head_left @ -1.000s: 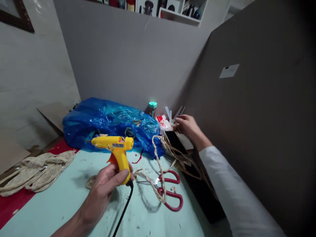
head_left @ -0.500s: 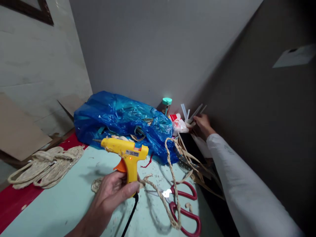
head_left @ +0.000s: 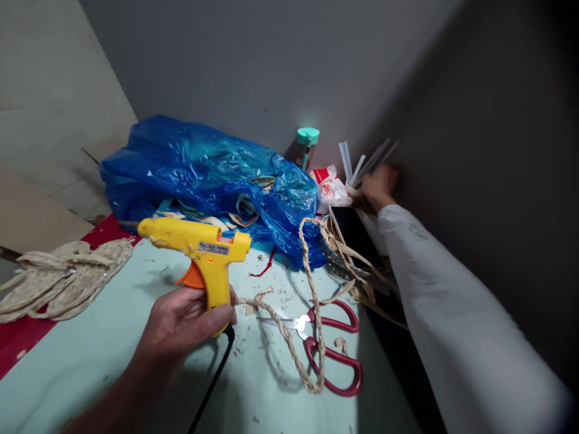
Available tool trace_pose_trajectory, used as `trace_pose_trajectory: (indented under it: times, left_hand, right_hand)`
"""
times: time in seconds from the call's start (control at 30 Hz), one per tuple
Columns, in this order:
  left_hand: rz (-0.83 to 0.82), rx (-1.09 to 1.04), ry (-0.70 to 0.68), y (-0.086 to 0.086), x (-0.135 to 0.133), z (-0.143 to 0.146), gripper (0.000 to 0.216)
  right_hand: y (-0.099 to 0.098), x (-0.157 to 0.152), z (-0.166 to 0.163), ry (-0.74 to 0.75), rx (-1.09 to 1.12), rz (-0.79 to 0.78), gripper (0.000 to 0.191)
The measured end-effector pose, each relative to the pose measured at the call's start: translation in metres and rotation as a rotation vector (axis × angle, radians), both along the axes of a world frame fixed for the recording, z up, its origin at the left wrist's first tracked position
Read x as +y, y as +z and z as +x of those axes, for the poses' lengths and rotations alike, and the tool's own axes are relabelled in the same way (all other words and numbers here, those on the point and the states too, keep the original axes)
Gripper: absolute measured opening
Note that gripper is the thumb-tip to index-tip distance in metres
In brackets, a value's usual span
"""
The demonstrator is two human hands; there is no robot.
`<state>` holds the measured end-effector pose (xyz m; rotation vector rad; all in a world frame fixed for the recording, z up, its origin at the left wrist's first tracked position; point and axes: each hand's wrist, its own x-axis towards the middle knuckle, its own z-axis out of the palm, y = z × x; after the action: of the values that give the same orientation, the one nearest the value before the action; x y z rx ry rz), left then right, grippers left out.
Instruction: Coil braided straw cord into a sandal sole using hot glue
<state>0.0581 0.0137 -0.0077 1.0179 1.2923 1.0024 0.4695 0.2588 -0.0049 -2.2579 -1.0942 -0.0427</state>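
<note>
My left hand [head_left: 185, 325] is wrapped round the handle of a yellow glue gun [head_left: 199, 241] with an orange trigger and a lit red light. Its nozzle points left and a black cord hangs below. A braided straw cord [head_left: 289, 343] runs from beside this hand and loops over scissors [head_left: 332, 349] with dark red handles. At the back right, my right hand [head_left: 380, 184] is closed at the translucent glue sticks [head_left: 346, 161] standing in a small holder [head_left: 353, 191]. Its fingertips are partly hidden.
A blue plastic bag [head_left: 203, 169] lies against the wall. Behind it stands a jar [head_left: 306, 147] with a turquoise lid. A red and white packet [head_left: 332, 191] and a dark flat device [head_left: 355, 232] are near my right hand. Coiled straw braid [head_left: 67, 277] lies on the left.
The view has tilted down, so things sit higher in the picture. The glue gun has shifted left in my left hand. My right hand has closed in further at the glue sticks.
</note>
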Motion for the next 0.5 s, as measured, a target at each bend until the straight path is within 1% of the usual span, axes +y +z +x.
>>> trace_pose_trajectory:
  times: [0.17, 0.27, 0.4, 0.5]
  left_hand:
    - [-0.031, 0.04, 0.043, 0.006, 0.001, 0.003, 0.016]
    - [-0.041, 0.029, 0.063, 0.007, 0.0, 0.003, 0.016]
    - [-0.001, -0.023, 0.073, 0.007, -0.001, 0.002, 0.017]
    - [0.031, -0.052, 0.036, 0.004, -0.003, -0.001, 0.022]
  right_hand:
    - [-0.002, -0.003, -0.001, -0.037, -0.021, -0.034, 0.035]
    - [0.003, -0.005, -0.001, -0.045, -0.035, -0.047, 0.039]
    - [0.012, -0.006, -0.002, -0.008, -0.053, -0.076, 0.035]
    - [0.014, -0.007, -0.002, 0.031, -0.044, -0.079, 0.037]
